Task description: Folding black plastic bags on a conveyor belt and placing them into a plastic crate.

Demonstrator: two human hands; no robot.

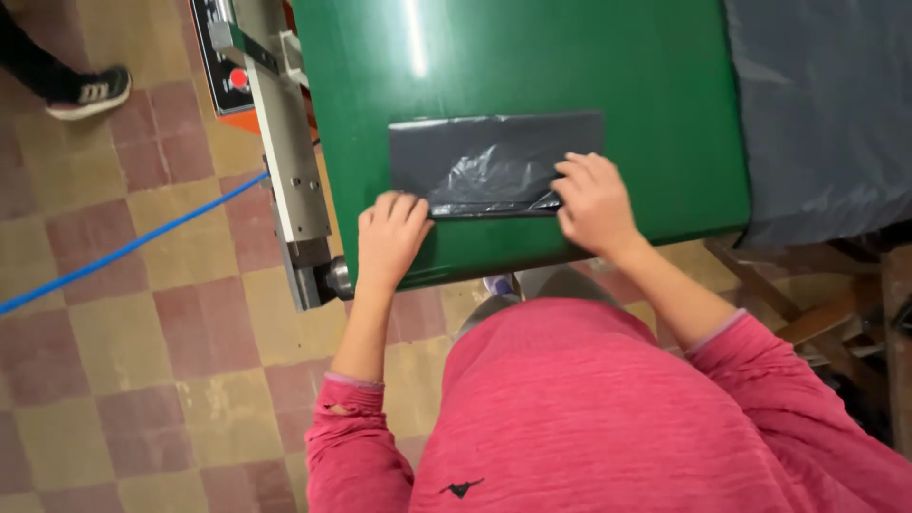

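On the green table [589, 66], seen from the head camera, a folded dark plastic bag [484, 161] is laid flat near the front edge. Its lower left corner is pressed by the left hand [391, 237], fingers together. Its lower right edge is held down by the right hand [591, 201], fingers slightly spread.

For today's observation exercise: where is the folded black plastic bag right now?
In the head view, the folded black plastic bag lies flat on the green belt, near its front edge, with the left hand and the right hand pressing its near corners.
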